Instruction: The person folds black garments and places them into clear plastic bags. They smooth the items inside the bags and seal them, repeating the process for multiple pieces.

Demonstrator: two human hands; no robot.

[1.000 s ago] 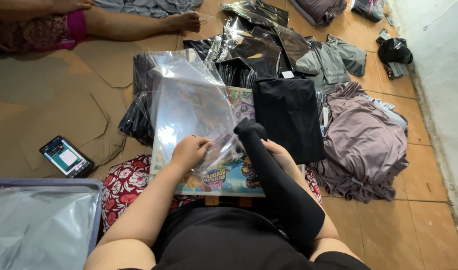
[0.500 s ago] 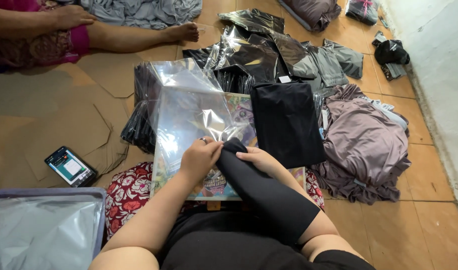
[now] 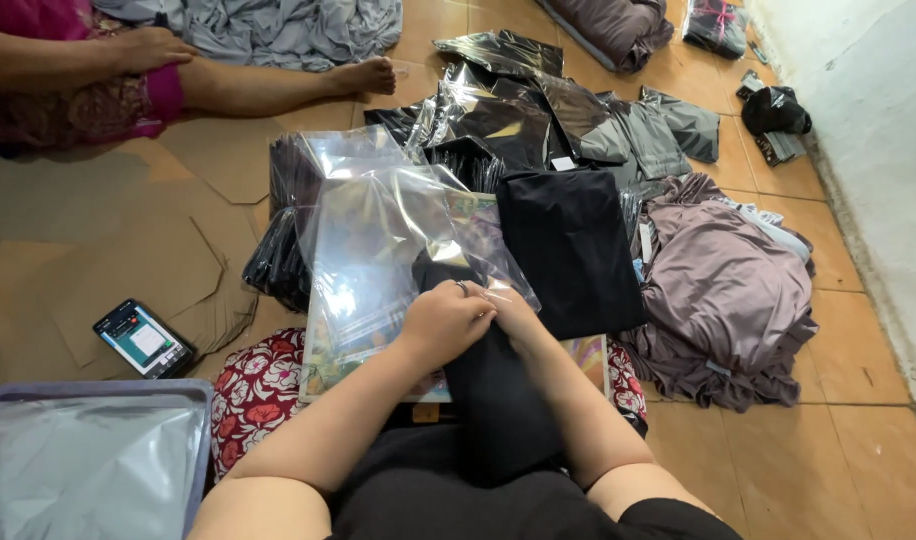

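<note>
My left hand (image 3: 444,322) and my right hand (image 3: 509,311) are together at the mouth of a clear plastic bag (image 3: 378,245), both gripping a rolled black garment (image 3: 498,400) whose far end sits inside the bag. The roll runs from my lap up between my forearms. The bag lies on a colourful printed board (image 3: 588,352) over a red floral cushion (image 3: 258,385). A folded black garment (image 3: 570,248) lies just right of my hands.
A phone (image 3: 143,338) lies on cardboard (image 3: 108,250) at left. A grey bin holding silver bags (image 3: 88,465) is at lower left. Packed black bags (image 3: 498,110) and a mauve cloth pile (image 3: 723,290) lie ahead and right. Another person's leg (image 3: 278,82) is at top left.
My hands have come together at the bag's mouth, and the black roll, earlier raised beside the bag, has gone partly into it.
</note>
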